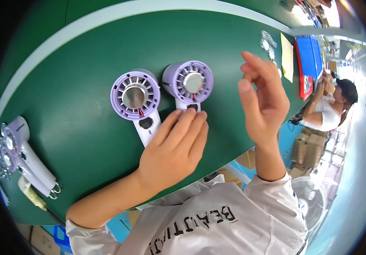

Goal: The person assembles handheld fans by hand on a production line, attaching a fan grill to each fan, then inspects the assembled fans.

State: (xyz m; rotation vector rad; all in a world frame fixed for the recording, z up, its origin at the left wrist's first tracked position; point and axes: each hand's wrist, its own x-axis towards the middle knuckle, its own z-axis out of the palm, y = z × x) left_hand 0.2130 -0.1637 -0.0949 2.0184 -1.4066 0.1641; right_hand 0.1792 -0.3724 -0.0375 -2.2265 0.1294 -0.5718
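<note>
Two purple-and-white handheld fans lie side by side on the green table, their round heads pointing away from me. My left hand (174, 148) is over the handle of the right fan (193, 83), its fingers bent across the grip just below the dark button. The handle of the left fan (135, 97) runs under the same hand's edge, and its lower end is hidden. Both fan heads have bare silver centres, with a bit of red on the ring. Raised above the table to the right, my right hand (266, 100) has loosely curled fingers and thumb apart, with nothing visible between them.
More handheld fans (25, 157) stand clustered at the left edge, beside a tool with a yellowish handle (30, 193). At the far right are a clear plastic bag (269, 44), yellow paper (287, 57), a red tray (305, 85) and a blue bin (309, 55). Another person (329, 102) sits beyond.
</note>
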